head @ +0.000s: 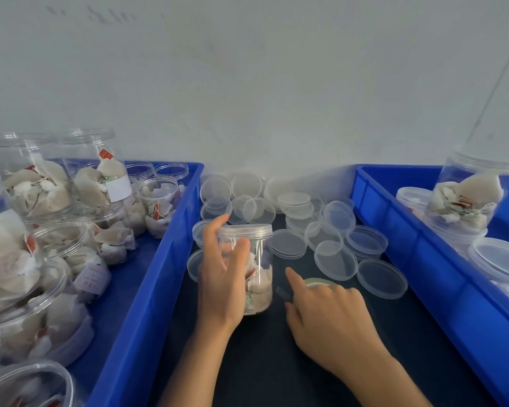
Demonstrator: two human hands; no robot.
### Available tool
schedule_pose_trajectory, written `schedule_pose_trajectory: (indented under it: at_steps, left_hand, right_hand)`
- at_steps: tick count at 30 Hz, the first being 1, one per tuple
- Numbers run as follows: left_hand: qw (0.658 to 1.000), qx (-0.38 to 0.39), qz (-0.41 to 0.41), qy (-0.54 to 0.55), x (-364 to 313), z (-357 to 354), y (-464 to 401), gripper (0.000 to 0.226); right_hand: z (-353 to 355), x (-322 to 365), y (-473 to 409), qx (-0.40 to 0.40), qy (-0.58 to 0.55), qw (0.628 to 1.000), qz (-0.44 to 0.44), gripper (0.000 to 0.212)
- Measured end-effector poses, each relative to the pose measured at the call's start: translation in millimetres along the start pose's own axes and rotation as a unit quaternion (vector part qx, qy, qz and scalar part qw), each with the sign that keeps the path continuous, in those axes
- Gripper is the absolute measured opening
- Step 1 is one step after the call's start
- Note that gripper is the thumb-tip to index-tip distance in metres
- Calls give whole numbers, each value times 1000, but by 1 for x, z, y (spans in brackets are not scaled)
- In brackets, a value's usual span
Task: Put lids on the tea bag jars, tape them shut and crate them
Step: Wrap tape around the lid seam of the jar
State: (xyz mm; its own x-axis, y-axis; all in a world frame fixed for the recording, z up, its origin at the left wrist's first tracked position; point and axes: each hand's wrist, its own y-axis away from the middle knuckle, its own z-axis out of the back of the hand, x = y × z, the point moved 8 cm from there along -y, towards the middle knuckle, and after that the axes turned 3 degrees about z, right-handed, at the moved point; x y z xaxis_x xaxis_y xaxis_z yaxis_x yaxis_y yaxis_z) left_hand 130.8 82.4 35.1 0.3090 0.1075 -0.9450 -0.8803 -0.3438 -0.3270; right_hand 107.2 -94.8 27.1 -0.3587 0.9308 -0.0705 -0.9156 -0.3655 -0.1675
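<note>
A clear jar of tea bags (257, 268) stands upright on the dark table between two blue crates, with a clear lid (249, 229) on top. My left hand (222, 277) grips the jar from its left side, fingers curled round its wall. Just right of the jar my right hand (325, 315) holds a roll of clear tape (321, 282) on the table, index finger stretched toward the jar. Several loose clear lids (335, 230) lie scattered behind the jar.
The left blue crate (147, 289) holds several open jars of tea bags (41, 215). The right blue crate (423, 254) holds lidded jars (470, 201). A white wall rises right behind the table.
</note>
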Motion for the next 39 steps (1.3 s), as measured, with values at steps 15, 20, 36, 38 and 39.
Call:
schedule_pose_trajectory:
  at_steps: [15,20,36,38,39]
  left_hand:
    - [970,48,-105,-213,-32,-16,17,107]
    - [968,17,-158,-195,-38,-16,20,94]
    - [948,285,2,142,-36,-36,25,46]
    - [947,294,1,132,-36,-38,26,46]
    - [952,287,0,109,-34,-38,26,49]
  right_hand:
    - [89,-10,-49,-54,-280,958,-3,96]
    - [91,3,-64,-29,-215,976,17,70]
    - [113,2,-38,276,-439,808,281,72]
    - [108,0,-37,289,-461,792,278,73]
    - [104,-3,-38,287,-456,798,268,74]
